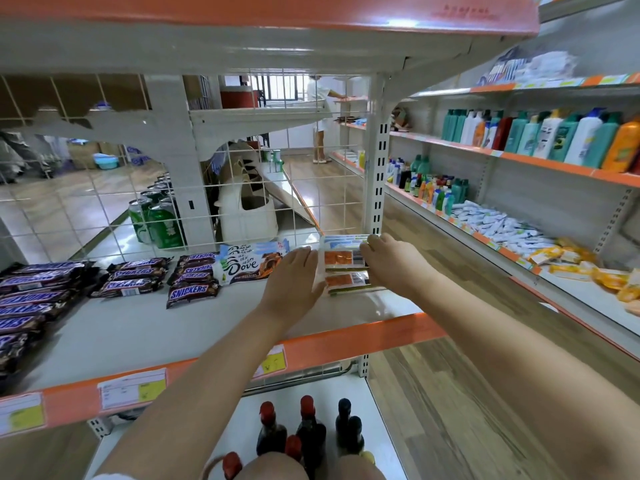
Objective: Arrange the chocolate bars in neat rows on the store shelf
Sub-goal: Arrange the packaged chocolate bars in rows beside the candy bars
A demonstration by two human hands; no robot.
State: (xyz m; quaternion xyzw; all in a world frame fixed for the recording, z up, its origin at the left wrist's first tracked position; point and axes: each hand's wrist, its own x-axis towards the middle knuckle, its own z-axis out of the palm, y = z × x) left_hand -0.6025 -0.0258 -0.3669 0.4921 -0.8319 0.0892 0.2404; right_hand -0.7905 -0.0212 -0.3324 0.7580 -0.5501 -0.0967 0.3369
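A stack of flat chocolate bars [346,268], lying with their orange-and-white backs and barcodes up, sits at the right end of the white shelf [145,327]. My left hand [294,275] presses its straight fingers against the stack's left side. My right hand [398,265] lies against the stack's right side with fingers curled over the far right corner. Just left of the stack lies a pile of Dove bars [249,263]. Further left, Snickers bars [192,271] lie in rows, and more Snickers bars [31,296] fill the shelf's left end.
A wire grid [104,202] backs the shelf, with green cans [156,220] behind it. An orange price rail [346,344] runs along the front edge. Dark bottles [304,434] stand on the lower shelf. Shampoo bottles [540,136] and packets fill the right-hand shelves. A person [322,119] stands far back.
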